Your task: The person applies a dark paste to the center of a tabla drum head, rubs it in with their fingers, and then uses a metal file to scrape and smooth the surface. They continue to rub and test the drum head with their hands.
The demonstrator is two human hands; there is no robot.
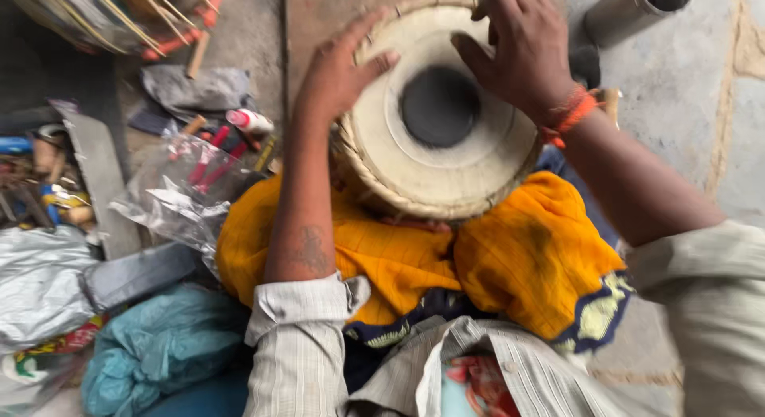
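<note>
Drum (442, 138), a hand drum with a pale skin head and a round black patch at its centre, rests tilted on yellow cloth (526, 257) bunched over the person's lap, its head turned up toward the camera and its rim laced with pale braided cord. Left hand (339, 70) lies over the drum's left edge, fingers curled around the rim and thumb pressed on the skin, gripping it. Right hand (522, 46) bears on the upper right edge, fingers bent down over the rim and thumb reaching in toward the black patch; an orange thread band (570, 112) circles that wrist. To the left, on the ground, lie a crumpled clear plastic bag (179, 198), a teal bag (159, 349) and scattered small tools. A metal cylinder (633, 10) stands at upper right, well apart from the hands.
</note>
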